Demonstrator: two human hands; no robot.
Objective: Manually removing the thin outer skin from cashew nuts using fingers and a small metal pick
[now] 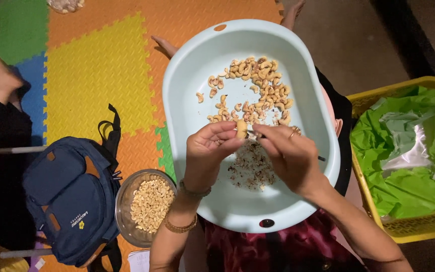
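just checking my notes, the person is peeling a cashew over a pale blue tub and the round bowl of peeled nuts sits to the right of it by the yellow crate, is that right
Not quite. The head view shows the round bowl of peeled nuts to the left of the pale blue tub, beside a navy backpack; the yellow crate stands on the right. The rest holds: the left hand holds a cashew over the tub while the right hand works on it.

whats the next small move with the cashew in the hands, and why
Probably keep scraping the skin off the cashew with the small blade. The left hand pinches the nut over the pale blue basin, the right hand works the tool against it, and brown skin flakes lie right below. Whether the nut is fully clean is too small to tell.
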